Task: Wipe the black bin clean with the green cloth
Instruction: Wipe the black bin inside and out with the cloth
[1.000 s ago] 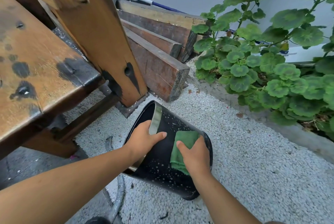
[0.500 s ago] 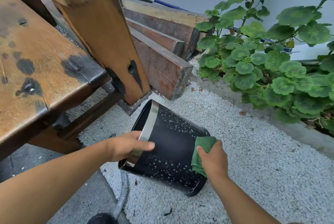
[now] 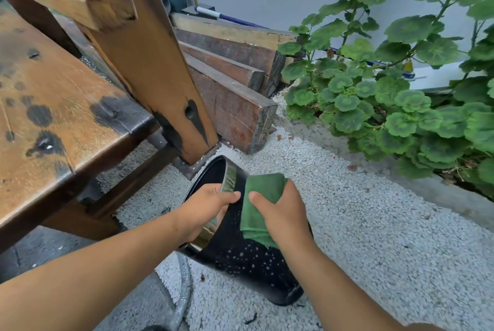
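I have the black bin (image 3: pixel 248 263) lying tilted on its side on the white gravel (image 3: pixel 361 237), its open mouth turned up and away toward the wooden bench leg (image 3: pixel 160 76), its base nearest me. My left hand (image 3: pixel 205 210) is clamped on the bin's metal rim band (image 3: pixel 231 182), thumb over the outside and fingers curled inside the opening. My right hand (image 3: pixel 286 217) is pressed flat on the folded green cloth (image 3: pixel 260 203), pinning it against the upper side wall of the bin just beside the rim. The two hands sit close together, thumbs nearly touching. Pale specks dot the bin's black wall below the cloth. A grey hose (image 3: pixel 183 298) curves on the ground under my left forearm. Behind the bin, stacked timber beams (image 3: pixel 230 95) rest beside the bench leg, and a leafy geranium plant (image 3: pixel 401 95) spreads over the concrete kerb (image 3: pixel 441 194) to the right.
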`<state>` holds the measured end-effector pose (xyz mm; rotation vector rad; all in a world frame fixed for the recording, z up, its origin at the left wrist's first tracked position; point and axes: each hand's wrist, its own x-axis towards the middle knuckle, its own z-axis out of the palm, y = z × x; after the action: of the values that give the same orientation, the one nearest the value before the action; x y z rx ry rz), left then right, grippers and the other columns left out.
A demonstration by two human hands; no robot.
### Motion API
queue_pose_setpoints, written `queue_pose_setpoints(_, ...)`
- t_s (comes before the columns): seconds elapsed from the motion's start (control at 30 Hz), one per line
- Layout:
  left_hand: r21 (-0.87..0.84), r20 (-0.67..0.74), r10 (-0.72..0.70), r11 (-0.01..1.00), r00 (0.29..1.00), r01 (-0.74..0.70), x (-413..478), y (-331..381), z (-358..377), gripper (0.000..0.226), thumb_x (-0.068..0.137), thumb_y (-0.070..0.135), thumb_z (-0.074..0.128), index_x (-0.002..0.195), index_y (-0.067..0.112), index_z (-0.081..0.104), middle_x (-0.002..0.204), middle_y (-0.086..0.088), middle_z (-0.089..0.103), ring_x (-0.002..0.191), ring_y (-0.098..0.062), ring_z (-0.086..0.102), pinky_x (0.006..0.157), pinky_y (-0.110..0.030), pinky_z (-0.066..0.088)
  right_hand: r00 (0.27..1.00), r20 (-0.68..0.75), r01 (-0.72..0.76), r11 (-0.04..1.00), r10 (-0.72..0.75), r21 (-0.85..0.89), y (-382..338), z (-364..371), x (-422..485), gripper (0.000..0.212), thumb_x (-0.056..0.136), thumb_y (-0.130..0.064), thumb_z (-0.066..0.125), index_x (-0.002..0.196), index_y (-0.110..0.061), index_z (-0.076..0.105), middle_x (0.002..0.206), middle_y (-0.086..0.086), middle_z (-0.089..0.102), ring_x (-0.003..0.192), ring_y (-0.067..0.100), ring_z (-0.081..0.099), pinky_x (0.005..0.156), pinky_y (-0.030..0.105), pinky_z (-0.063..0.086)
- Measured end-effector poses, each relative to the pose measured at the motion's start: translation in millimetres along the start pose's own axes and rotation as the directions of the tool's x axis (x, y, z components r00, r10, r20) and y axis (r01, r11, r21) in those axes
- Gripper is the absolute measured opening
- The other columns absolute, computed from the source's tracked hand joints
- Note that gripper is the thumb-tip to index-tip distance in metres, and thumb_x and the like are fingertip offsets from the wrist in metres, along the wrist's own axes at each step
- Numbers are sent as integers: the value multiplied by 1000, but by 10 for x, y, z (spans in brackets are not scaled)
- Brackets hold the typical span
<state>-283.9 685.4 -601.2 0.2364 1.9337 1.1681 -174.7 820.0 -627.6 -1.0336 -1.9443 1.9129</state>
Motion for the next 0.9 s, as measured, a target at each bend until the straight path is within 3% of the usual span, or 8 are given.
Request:
queue_pose_setpoints(0.1,-28,-152,-60,998,987,57,21,-17,86,38,100,55,49,103,29,76,106,21,62,100,2,63,82,-15,44,994,71,-90,991,83,103,45,122,-71,28,81,-29,80,101,-28,61,95,-6,72,75,5,71,62,24,58)
queue_pose_setpoints(0.17,-8,-234,-50,999,971,50,50,-89,117,40,91,72,41,84,39,63,87,17,52,78,-3,56,70,-27,42,990,94,-107,992,100,68,44,205,-101,29,79,-31,79,101,-27,61,96,-5,72,82,11,72,76,37,62)
queue_pose_setpoints(0.23,-28,-244,-10,1000,970,3,37,-126,158,64,97,67,36,49,35,63,52,14,58,48,0,56,50,-24,42,993,98,-52,997,59,-65,22,276,-120,33,78,-37,78,101,-29,57,96,-9,69,83,10,69,77,38,61)
queue_pose_setpoints(0.37,-97,-248,23,994,968,-48,33,-222,205,66,101,62,39,58,33,80,59,9,75,50,0,68,40,-10,46,995,102,33,947,-1,-320,6,340,-142,45,81,-44,75,111,-22,50,101,-7,65,91,15,67,78,39,60)
queue_pose_setpoints(0.53,-92,-274,36,994,961,-64,29,-288,161,71,96,55,58,30,28,46,36,16,36,31,-2,37,36,-6,31,995,98,55,909,-15,-414,96,270,-106,45,84,-46,72,112,-20,49,101,-5,64,90,18,67,77,42,59)
queue_pose_setpoints(0.6,-51,-258,63,996,964,-79,29,-302,124,66,93,50,66,36,27,40,43,14,34,38,-4,34,44,-8,33,997,73,18,911,13,-412,168,226,-82,46,85,-46,72,114,-19,49,99,-6,64,88,17,66,73,39,59)
queue_pose_setpoints(0.73,-102,-245,22,994,969,-49,-4,-354,5,40,92,32,73,56,18,65,78,-10,74,74,-26,71,63,-20,54,997,26,-54,905,72,-421,345,89,9,48,86,-44,72,118,-16,49,103,-4,64,88,18,64,68,33,52)
queue_pose_setpoints(0.9,-75,-267,-13,997,964,-7,-38,-407,-95,31,96,29,68,88,-1,75,91,-5,82,87,-17,78,77,-23,53,994,-25,-106,885,107,-453,569,-75,101,48,88,-39,73,120,-14,48,103,0,62,93,24,65,75,37,55)
